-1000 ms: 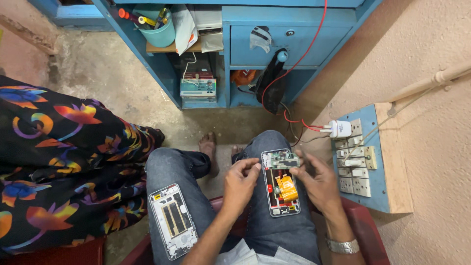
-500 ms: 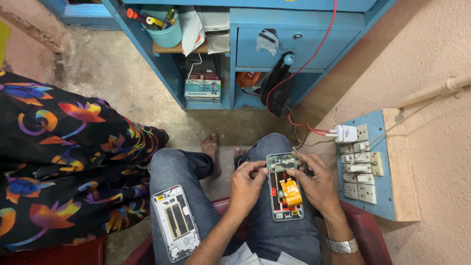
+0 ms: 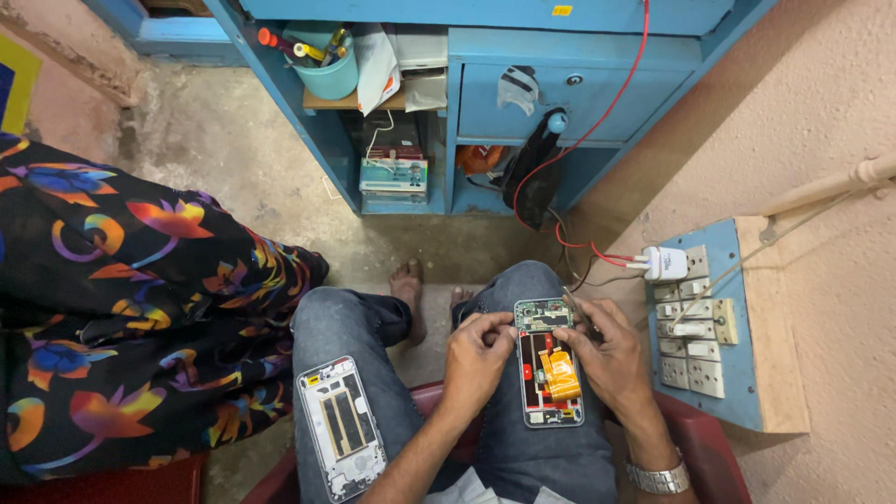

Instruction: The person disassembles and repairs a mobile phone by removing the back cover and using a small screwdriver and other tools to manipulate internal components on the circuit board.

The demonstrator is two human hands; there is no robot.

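- My hands have barely shifted; the opened phone [image 3: 549, 362] remains on my right thigh.
- My left hand [image 3: 478, 357] pinches its top edge.
- My right hand [image 3: 611, 355], fingers curled, grips a thin tool [image 3: 581, 313].
- A flat pale box [image 3: 393, 175] sits shelved well ahead of them.

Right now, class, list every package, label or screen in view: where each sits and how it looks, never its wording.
Boxes: flat stack, pale teal and white, in the blue cabinet's lower shelf.
Yellow sticker: small rectangle on the cabinet's top edge.
Paper packet: white, upright beside the teal cup.
No lit screens; the opened phone shows its insides.
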